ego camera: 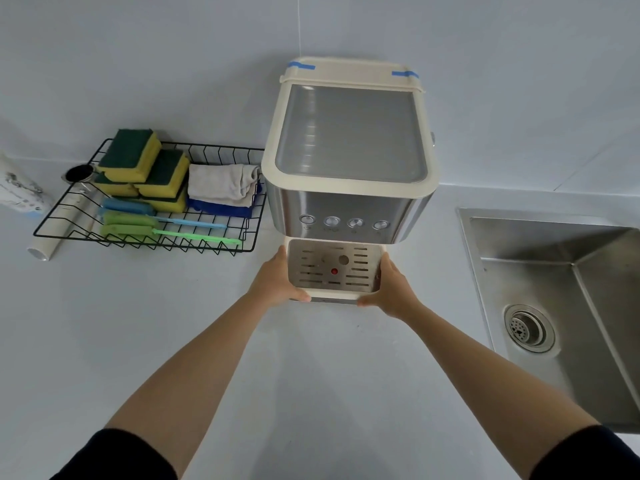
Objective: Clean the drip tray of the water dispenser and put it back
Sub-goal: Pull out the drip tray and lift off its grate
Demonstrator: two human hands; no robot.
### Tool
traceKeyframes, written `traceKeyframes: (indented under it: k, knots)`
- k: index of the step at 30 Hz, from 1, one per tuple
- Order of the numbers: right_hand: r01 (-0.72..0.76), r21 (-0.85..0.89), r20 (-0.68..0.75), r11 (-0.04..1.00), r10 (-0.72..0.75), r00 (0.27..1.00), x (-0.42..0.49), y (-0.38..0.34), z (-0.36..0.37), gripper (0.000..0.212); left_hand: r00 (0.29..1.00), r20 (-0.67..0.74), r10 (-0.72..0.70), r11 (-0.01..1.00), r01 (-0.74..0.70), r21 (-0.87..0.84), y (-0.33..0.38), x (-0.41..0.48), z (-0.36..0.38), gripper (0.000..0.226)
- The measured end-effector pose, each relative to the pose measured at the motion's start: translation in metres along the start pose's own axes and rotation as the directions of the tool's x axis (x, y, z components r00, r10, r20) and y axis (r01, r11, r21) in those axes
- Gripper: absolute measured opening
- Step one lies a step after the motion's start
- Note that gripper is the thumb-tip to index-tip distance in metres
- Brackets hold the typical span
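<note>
The water dispenser [349, 157] stands on the counter against the wall, cream and steel, with several round buttons on its front. Its drip tray [334, 294], cream with a slotted steel grate and a red dot, sits at the foot of the machine under the buttons. My left hand [275, 280] grips the tray's left side, thumb along the front edge. My right hand [389, 289] grips the right side the same way. The fingers of both hands are hidden behind the tray's sides.
A black wire rack [86, 233] to the left holds yellow-green sponges [138, 161], folded grey and blue cloths [221, 188] and long-handled brushes [166, 226]. A steel sink [568, 306] with a drain lies at the right. A white bottle [20, 192] lies at far left.
</note>
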State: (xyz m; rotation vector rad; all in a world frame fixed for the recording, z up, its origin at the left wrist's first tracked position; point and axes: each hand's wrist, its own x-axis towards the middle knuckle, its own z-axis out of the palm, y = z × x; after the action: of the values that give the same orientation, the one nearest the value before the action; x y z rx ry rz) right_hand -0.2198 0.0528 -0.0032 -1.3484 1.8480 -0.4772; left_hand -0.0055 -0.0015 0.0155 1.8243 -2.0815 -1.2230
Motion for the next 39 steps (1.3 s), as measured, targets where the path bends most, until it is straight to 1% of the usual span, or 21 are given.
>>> traceKeyframes:
  k: [4,11,19,22,30,39]
  knots:
    - [0.011,0.013,0.011,1.0,-0.011,1.0,-0.015,0.002,0.001,0.098,1.0,-0.001,0.003,1.0,-0.003,0.03,0.0,-0.016,0.003,0.083]
    - [0.049,0.077,-0.004,0.996,-0.049,0.999,-0.059,0.003,0.012,0.09,1.0,0.012,0.027,0.999,-0.028,0.042,-0.009,-0.052,0.013,0.082]
    - [0.033,0.117,-0.01,0.993,-0.032,0.999,-0.107,0.015,0.027,0.095,1.0,0.019,0.022,1.0,-0.023,0.02,-0.023,-0.094,0.036,0.082]
    - [0.026,0.131,-0.015,0.991,-0.025,1.0,-0.124,0.02,0.031,0.097,0.999,0.035,0.015,1.0,-0.014,-0.011,-0.027,-0.107,0.046,0.088]
    - [0.016,0.107,0.011,0.994,-0.017,1.0,-0.157,0.032,0.042,0.103,0.998,0.057,-0.012,1.0,0.012,-0.006,-0.04,-0.139,0.066,0.1]
    - [-0.017,0.127,0.001,0.992,0.017,1.0,-0.187,0.042,0.051,0.099,0.995,0.1,-0.002,1.0,0.0,0.019,-0.043,-0.157,0.081,0.108]
